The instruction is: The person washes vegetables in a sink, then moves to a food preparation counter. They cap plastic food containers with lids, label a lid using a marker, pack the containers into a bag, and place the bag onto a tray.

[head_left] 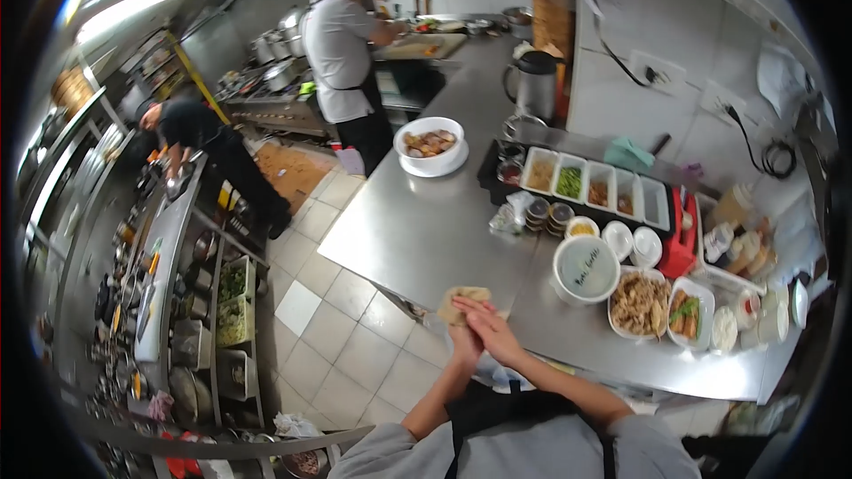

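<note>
Both hands meet at the front edge of the steel counter point(390, 248). A tan, cloth-like piece point(460, 300) is held between them and sticks out past the fingertips. My left hand point(463, 342) lies beneath, its fingers mostly hidden by the cloth and the other hand. From above, my right hand point(486, 323) presses down on the cloth, fingers close together. To the right on the counter stand a lidded white tub point(586, 268) with writing on top, a tray of shredded meat point(639, 302) and a tray of orange-brown pieces with greens point(688, 315).
A white bowl of food point(429, 144) stands farther back on the counter. Behind the tubs is a row of ingredient containers point(593, 188), with a steel jug point(536, 87) beyond. One person point(342, 53) works at the far counter, another point(213, 142) bends over the left one.
</note>
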Available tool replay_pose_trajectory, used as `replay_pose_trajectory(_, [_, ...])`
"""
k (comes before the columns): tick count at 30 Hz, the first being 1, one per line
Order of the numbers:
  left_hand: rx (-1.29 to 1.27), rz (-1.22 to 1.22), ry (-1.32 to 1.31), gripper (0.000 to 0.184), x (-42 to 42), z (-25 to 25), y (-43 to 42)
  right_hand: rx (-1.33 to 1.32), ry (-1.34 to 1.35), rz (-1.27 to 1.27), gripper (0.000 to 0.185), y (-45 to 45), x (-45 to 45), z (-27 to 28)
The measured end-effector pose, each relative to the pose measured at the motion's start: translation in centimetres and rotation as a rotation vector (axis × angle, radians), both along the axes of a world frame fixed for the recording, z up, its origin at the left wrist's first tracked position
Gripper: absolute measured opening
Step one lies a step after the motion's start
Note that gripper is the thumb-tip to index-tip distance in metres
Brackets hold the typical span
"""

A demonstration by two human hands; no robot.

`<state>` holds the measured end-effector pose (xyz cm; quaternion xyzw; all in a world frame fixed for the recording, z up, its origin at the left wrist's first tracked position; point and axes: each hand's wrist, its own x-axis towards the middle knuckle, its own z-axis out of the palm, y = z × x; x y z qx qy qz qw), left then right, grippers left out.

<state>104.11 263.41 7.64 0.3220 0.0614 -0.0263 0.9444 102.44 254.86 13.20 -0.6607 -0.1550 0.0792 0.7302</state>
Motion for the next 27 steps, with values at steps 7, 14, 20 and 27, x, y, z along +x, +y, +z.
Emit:
replay_pose_trajectory(7, [1.14, 0.257, -0.348, 0.048, 5.3, 2.2, 0.0, -0.202, -0.004, -0.152, 0.045, -3.4, -0.6, 2.4])
replay_pose_trajectory(14, [1.502, -0.114, -0.432, 0.031, 9.3, 3.4, 6.3, -0.497, -0.314, -0.382, 0.03, -15.6, -2.7, 14.3])
replay_pose_trajectory(20, [1.403, -0.06, -0.428, 0.034, 7.3, 6.9, 8.7, -0.97, -1.413, -1.273, 0.021, -24.4, -0.4, 39.4])
replay_pose_trajectory(27, [1.257, -0.088, -0.406, 0.037, 5.5, 10.1, 7.7, -1.551, -1.398, -1.339, 0.02, -26.2, 8.7, 55.4])
